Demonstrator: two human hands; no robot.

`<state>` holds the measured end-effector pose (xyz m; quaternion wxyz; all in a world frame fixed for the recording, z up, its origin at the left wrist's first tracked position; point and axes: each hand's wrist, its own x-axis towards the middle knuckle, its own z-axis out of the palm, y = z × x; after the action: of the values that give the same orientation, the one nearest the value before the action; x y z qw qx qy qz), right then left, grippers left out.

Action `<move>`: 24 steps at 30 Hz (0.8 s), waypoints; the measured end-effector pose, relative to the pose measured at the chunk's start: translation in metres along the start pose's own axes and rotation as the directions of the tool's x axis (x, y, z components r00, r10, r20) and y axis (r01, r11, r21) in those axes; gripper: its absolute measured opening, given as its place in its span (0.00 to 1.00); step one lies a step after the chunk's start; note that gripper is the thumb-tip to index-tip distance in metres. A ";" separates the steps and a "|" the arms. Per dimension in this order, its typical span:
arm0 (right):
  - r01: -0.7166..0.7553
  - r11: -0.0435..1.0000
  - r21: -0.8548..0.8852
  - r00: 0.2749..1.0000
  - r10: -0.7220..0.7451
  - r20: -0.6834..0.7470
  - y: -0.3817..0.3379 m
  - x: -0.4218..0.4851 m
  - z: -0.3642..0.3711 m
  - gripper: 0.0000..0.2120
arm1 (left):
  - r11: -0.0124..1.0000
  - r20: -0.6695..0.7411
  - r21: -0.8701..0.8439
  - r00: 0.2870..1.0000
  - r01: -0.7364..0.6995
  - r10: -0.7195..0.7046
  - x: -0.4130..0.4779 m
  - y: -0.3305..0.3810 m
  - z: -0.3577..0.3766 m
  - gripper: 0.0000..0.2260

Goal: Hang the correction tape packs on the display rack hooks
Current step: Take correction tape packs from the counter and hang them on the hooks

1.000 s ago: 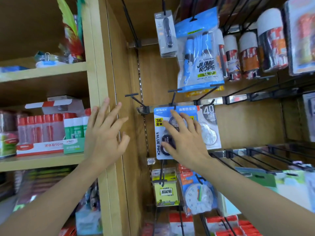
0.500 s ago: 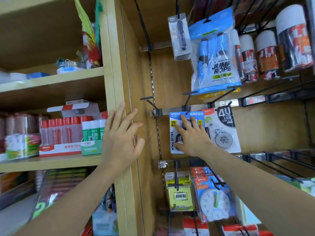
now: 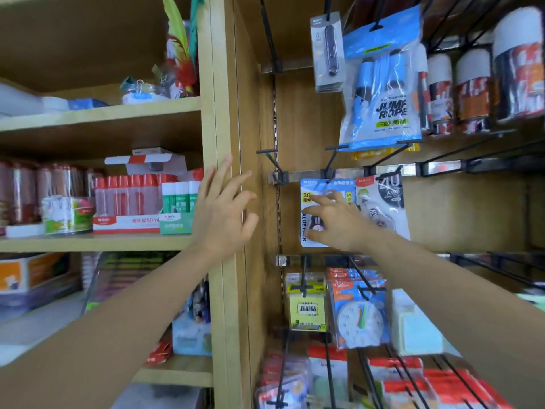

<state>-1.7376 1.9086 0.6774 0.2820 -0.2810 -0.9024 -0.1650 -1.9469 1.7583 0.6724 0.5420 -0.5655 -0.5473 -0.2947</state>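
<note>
A: Grip status?
B: right grip (image 3: 342, 225) is released. Fingers are spread and laid flat on the face of the blue correction tape pack (image 3: 324, 185), thumb low near the pack's bottom edge. It's blurred, so I can't tell if the thumb gets behind the card.
A: Where's the pack?
B: Centre of frame, slightly right. Its top edge is tucked under the metal rail (image 3: 306, 174), directly below a black hook (image 3: 331, 160). The hole-to-hook contact is too small to make out. The pack is upright against the wooden back panel.
A: Anything next to it?
B: second correction tape pack (image 3: 383, 199), white with a big "40", just beside it on the right. Edges touch or overlap, can't tell which.
A: Other side?
B: left grip (image 3: 222, 219) is also released, fingers straight and fanned, holding nothing. It sits over the wooden upright (image 3: 219, 113), left of centre. Contact with the wood isn't clear.
A: Further out?
B: Above the packs there's a jump rope bag (image 3: 383, 98), with a grey pack (image 3: 327, 51) to its left, both on upper hooks. Upper right has a row of white-capped cans (image 3: 472, 90). Below the packs, a yellow sticky note pack (image 3: 308, 308) and a toy clock pack (image 3: 361, 323) hang side by side. Left of the upright, a shelf (image 3: 88, 243) carries boxed glue sticks (image 3: 129, 196), red caps and green labels.
</note>
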 end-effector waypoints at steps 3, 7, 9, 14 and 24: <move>0.056 0.985 0.162 0.997 -0.046 -0.066 -0.016 -0.030 -0.004 0.26 | 1.000 0.049 -0.001 0.999 -0.010 0.010 -0.005 0.003 -0.002 0.12; 0.114 0.962 0.247 0.982 -0.072 -0.173 -0.035 -0.074 -0.005 0.22 | 0.988 0.084 -0.151 0.996 0.019 -0.006 -0.032 0.016 -0.009 0.11; 0.144 0.952 0.271 0.970 -0.082 -0.228 -0.043 -0.092 0.000 0.20 | 0.962 0.135 -0.264 0.990 0.073 -0.038 -0.052 0.025 -0.017 0.12; 0.176 0.889 0.423 0.927 -0.006 -0.375 -0.070 -0.146 0.023 0.16 | 0.890 0.311 -0.435 0.950 0.138 0.004 -0.117 0.048 -0.038 0.11; -0.088 0.680 0.728 0.983 0.180 -0.049 -0.131 -0.287 0.167 0.13 | 0.698 0.741 -0.400 0.658 0.594 -0.135 -0.336 0.102 -0.037 0.02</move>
<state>-1.6892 1.7629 0.3554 0.4332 -0.2023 -0.8532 0.2083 -1.9183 1.6419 0.3402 0.0211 -0.6439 -0.6830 -0.3443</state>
